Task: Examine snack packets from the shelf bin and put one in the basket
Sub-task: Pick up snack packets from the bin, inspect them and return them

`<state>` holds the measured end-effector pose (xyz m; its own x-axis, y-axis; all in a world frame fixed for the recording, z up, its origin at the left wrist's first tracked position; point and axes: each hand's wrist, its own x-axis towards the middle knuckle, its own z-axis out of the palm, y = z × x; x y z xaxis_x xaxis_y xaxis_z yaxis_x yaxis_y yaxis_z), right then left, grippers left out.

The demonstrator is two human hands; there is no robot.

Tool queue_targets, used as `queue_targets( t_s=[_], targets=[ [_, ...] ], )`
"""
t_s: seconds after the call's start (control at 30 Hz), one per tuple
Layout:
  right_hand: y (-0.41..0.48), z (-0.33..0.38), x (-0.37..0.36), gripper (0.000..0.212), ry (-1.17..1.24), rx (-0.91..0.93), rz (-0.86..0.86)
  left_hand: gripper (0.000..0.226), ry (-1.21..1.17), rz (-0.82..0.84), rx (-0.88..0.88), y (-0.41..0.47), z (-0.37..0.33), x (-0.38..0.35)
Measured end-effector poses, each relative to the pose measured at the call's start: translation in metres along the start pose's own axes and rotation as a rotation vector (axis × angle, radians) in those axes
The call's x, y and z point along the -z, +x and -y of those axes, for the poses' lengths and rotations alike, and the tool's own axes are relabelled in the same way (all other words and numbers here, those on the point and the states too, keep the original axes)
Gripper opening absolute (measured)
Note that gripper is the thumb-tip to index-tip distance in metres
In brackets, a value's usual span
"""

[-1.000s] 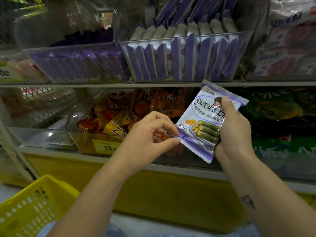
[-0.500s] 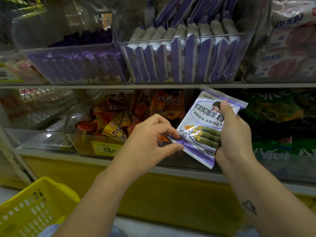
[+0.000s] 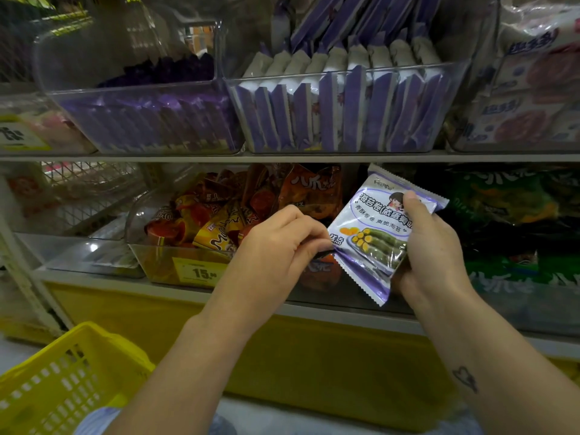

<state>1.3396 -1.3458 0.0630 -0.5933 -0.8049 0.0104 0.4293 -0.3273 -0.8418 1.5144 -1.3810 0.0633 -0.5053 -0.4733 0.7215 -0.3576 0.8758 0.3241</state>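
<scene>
A white and purple snack packet (image 3: 373,227) with green rolls printed on it is held up in front of the lower shelf. My right hand (image 3: 430,255) grips its right side, thumb across the top front. My left hand (image 3: 276,246) pinches the packet's lower left corner. The clear shelf bin (image 3: 345,142) packed with several matching purple packets stands on the upper shelf just above. The yellow basket (image 3: 62,378) sits at the lower left, below my left forearm.
A clear bin of dark purple packets (image 3: 147,120) stands left of the matching bin. Below it, a bin of orange snack packets (image 3: 226,221) carries a yellow price tag (image 3: 201,273). Green packets (image 3: 518,221) fill the lower right. A yellow shelf base (image 3: 282,356) runs underneath.
Both hands lowered the packet slightly and tilted it more upright. My left fingers stay pinched on its lower left corner.
</scene>
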Motion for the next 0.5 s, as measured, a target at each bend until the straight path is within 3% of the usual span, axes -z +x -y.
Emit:
queue_targets(
  t_s=[0.2, 0.5],
  targets=[
    [-0.01, 0.009, -0.005, 0.029, 0.009, -0.149, 0.079, 0.012, -0.021, -0.04, -0.054, -0.001, -0.004, 0.01],
    [-0.048, -0.002, -0.049, 0.03, -0.07, -0.248, 0.374, 0.009, -0.063, -0.064, 0.036, -0.023, 0.009, 0.067]
  ],
)
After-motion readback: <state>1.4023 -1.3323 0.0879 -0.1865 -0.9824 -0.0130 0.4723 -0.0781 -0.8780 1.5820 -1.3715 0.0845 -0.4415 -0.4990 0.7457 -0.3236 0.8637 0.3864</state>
